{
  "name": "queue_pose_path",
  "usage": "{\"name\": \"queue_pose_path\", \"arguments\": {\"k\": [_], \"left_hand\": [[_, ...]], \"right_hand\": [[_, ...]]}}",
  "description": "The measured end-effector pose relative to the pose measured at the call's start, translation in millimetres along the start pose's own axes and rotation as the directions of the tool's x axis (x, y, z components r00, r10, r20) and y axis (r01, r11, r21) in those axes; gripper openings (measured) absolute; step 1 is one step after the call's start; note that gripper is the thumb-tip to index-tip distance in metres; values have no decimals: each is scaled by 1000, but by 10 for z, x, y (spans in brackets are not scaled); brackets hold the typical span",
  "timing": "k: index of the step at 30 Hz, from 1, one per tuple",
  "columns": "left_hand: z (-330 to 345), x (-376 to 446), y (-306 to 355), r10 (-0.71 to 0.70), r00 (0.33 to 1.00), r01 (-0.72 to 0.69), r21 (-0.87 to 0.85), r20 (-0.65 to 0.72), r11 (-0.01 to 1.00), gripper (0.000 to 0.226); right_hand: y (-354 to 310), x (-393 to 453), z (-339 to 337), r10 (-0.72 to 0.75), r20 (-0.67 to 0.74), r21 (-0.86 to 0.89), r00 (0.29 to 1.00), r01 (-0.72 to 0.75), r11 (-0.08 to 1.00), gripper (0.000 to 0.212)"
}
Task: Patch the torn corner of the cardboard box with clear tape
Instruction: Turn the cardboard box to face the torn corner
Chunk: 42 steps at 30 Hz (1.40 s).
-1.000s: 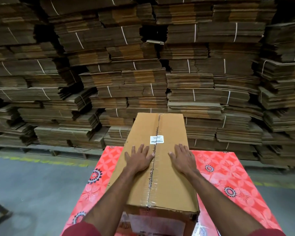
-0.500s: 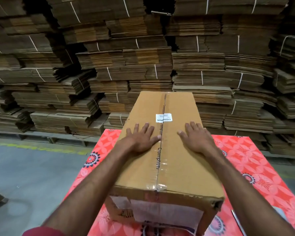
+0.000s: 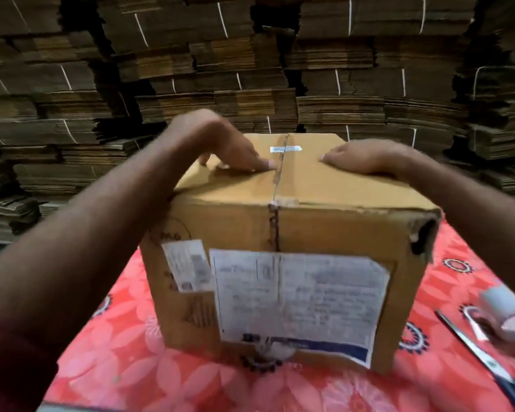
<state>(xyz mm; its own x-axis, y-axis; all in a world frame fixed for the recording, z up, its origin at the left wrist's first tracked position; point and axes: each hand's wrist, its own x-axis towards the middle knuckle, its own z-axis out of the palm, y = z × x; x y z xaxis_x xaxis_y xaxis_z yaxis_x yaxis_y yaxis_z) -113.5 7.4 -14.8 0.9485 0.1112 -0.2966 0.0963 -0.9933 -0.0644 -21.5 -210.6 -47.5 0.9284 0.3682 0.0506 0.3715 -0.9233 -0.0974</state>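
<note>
**Head view: both hands on the box, torn corner not yet taped**

Head view, the only one here: the cardboard box (image 3: 280, 263) stands on a red flower-patterned cloth (image 3: 125, 367), its labelled end facing the camera. The left hand (image 3: 223, 144) rests fingertips-down on the lid by the centre seam; the right hand (image 3: 366, 159) lies flat, fingers relaxed, gripping nothing. The torn corner (image 3: 425, 236) gapes at the near upper right, ragged and dark inside. Judging by this, the step is positioning. Next comes a reach for the tape roll (image 3: 506, 316) and scissors (image 3: 488, 361) lying to the right. Corrugated board, dull and creased; paper labels scuffed; old tape glossy along the seam
</note>
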Motion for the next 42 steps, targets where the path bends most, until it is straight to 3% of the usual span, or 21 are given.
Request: {"name": "queue_pose_path", "arguments": {"k": [2, 5, 8, 11, 14, 18, 24, 28, 31, 33, 35, 36, 37, 38, 39, 41, 42], "left_hand": [[76, -127, 61, -50, 997, 48, -37, -66, 998, 72], [196, -361, 92, -82, 986, 62, -135, -146, 989, 71], [291, -645, -37, -90, 980, 51, -209, -179, 977, 85], [416, -851, -267, -164, 963, 96, -294, -215, 951, 80], [592, -1074, -347, -236, 936, 109, -422, -262, 900, 75], [742, -1225, -268, -247, 891, 7, -533, -381, 846, 55], [892, -1386, -229, -270, 825, -36, -523, -497, 852, 51], [1046, -1416, -168, -369, 670, 40, -465, -644, 884, 67], [1087, -1359, -97, -375, 577, -11, -466, -725, 885, 66], [1181, -1346, -95, -358, 412, -151, -451, -838, 880, 60], [1368, -1352, -124, -389, 174, -349, -426, -905, 834, 56], [1503, -1352, -130, -434, 95, -451, -428, -896, 783, 56], [1665, -1343, -117, -496, 78, -545, -453, -865, 705, 60], [1859, -1295, -98, -558, 117, -622, -499, -822, 604, 67], [2066, -1234, -70, -598, 198, -667, -554, -776, 498, 74], [2446, -1087, -7, -624, 339, -657, -652, -704, 378, 85], [2576, -1010, -1, -629, 363, -645, -673, -687, 363, 86]], "right_hand": [[27, -158, -14, 13, -58, 52, 998, -10, 999, 60], [129, -434, -61, 41, -67, 305, 997, -19, 952, 43], [200, -769, -25, 89, -34, 502, 995, -60, 863, 34], [206, -1085, 46, 169, 4, 691, 986, -125, 712, 41], [191, -1335, 101, 183, 81, 856, 980, -162, 492, 38], [165, -1523, 216, 168, 108, 953, 980, -150, 264, 14], [207, -1673, 237, 155, 112, 981, 982, -134, 140, 11], [230, -1654, 263, 124, 104, 990, 987, -114, 78, 14], [261, -1607, 344, 101, 60, 998, 993, -56, -34, 20], [308, -1643, 459, 110, -21, 994, 994, 32, -104, 38], [380, -1778, 650, 121, -159, 983, 980, 168, -69, 66], [413, -1865, 799, 118, -238, 967, 964, 246, -63, 79], [430, -1971, 955, 102, -309, 944, 946, 318, -89, 90], [449, -2068, 1143, 70, -362, 923, 930, 368, -114, 96], [420, -2183, 1320, 18, -395, 913, 918, 395, -105, 95], [335, -2362, 1666, -42, -421, 906, 906, 423, 30, 84], [296, -2387, 1805, -49, -435, 894, 899, 438, 99, 78]]}}
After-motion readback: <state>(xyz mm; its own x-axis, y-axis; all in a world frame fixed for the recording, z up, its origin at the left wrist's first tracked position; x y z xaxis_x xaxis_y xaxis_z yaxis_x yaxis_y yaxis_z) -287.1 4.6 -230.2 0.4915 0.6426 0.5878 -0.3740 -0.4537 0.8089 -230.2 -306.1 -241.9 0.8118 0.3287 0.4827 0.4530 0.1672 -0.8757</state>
